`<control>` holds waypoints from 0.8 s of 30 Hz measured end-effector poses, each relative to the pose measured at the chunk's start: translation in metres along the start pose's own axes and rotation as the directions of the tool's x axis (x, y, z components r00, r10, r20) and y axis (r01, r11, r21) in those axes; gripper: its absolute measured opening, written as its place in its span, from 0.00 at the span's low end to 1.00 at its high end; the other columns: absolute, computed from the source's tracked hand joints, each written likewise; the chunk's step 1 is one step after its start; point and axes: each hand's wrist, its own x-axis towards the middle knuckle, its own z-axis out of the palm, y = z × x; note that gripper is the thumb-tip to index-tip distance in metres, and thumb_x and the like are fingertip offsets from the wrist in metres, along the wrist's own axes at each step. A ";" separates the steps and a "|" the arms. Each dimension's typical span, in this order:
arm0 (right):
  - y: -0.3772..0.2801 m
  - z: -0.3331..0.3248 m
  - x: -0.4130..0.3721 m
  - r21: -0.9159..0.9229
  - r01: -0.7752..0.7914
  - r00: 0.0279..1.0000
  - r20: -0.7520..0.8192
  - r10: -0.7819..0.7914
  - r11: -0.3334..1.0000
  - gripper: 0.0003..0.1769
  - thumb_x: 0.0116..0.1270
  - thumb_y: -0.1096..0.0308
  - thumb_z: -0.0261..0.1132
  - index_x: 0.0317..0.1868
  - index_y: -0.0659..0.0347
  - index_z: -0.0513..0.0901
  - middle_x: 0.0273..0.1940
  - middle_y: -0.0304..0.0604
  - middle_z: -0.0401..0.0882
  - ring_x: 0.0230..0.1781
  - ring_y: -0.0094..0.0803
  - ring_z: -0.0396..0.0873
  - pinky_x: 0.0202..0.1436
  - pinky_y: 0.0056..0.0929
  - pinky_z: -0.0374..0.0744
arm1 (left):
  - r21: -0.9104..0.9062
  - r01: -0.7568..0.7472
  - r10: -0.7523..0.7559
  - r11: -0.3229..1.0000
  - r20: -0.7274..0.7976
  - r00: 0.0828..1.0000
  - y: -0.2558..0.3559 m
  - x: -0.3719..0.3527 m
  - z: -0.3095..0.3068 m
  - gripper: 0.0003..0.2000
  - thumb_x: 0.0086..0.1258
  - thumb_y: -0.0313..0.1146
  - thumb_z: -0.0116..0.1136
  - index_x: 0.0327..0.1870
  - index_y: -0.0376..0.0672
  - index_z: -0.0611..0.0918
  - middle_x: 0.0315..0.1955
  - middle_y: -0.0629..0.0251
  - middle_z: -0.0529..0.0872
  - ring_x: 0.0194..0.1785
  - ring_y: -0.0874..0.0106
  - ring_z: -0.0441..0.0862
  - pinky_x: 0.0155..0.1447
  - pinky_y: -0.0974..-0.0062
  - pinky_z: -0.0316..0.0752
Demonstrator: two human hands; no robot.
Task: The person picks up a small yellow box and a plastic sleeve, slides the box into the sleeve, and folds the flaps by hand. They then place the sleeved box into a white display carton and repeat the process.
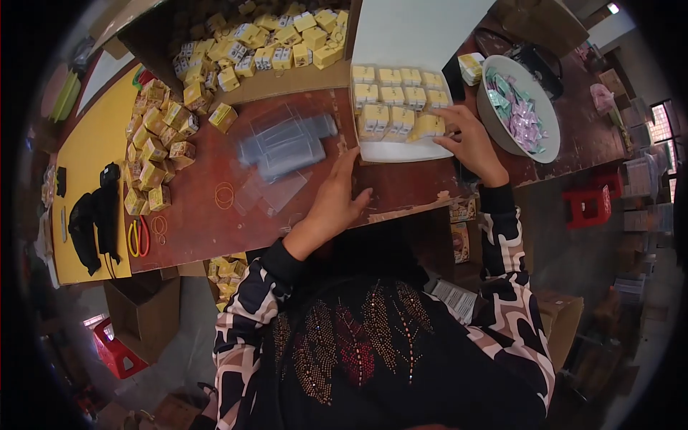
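My right hand [469, 142] has its thumb and fingers closed around a small yellow box [430, 127] at the right end of the front row in a white carton [401, 151]. Rows of similar yellow boxes [392, 95] stand behind it in the carton. The fingers of my left hand [335, 203] are spread, with the fingertips at the carton's front left corner and nothing held. Left of that hand, clear plastic sleeves [287, 147] lie in a stack on the red table [193, 236].
A big heap of yellow boxes [287, 39] fills an open cardboard box at the back. More boxes [154, 150] are piled at left, near scissors [138, 236] and rubber bands [224, 195]. A white bowl [548, 136] of small packets stands at right.
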 end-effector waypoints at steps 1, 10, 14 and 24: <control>0.003 0.006 0.002 0.005 0.007 1.000 0.005 -0.007 1.000 0.28 0.59 0.79 0.72 0.62 0.58 0.80 0.52 0.45 0.75 0.38 0.34 0.81 0.44 0.28 0.83 | -0.060 0.049 -0.048 0.997 0.028 0.998 -0.002 0.002 0.002 0.38 0.63 0.27 0.66 0.74 0.35 0.59 0.68 0.34 0.66 0.71 0.40 0.67 0.71 0.57 0.68; 0.021 0.042 -0.001 -0.080 0.015 0.983 -0.180 -0.029 0.997 0.29 0.60 0.80 0.71 0.64 0.56 0.79 0.54 0.46 0.74 0.43 0.35 0.82 0.46 0.30 0.85 | 0.335 -0.278 0.320 0.900 -0.077 0.944 -0.002 0.009 -0.048 0.40 0.60 0.29 0.70 0.73 0.31 0.61 0.66 0.37 0.71 0.70 0.44 0.69 0.70 0.58 0.69; 0.011 0.040 -0.007 -0.166 -0.070 0.969 -0.246 0.027 0.984 0.31 0.61 0.75 0.73 0.66 0.55 0.77 0.54 0.45 0.74 0.45 0.36 0.81 0.46 0.31 0.83 | 0.575 -0.123 0.271 0.809 -0.178 0.946 -0.043 0.040 -0.120 0.42 0.55 0.32 0.75 0.71 0.32 0.65 0.64 0.40 0.73 0.69 0.47 0.70 0.69 0.58 0.70; -0.080 0.032 -0.022 0.040 0.012 0.882 -0.471 0.008 0.999 0.15 0.68 0.75 0.67 0.55 0.64 0.82 0.48 0.45 0.80 0.40 0.28 0.82 0.40 0.24 0.80 | 0.457 0.057 0.095 0.888 -0.304 0.948 -0.071 0.066 -0.150 0.23 0.57 0.35 0.73 0.54 0.38 0.81 0.47 0.48 0.84 0.53 0.50 0.82 0.56 0.59 0.76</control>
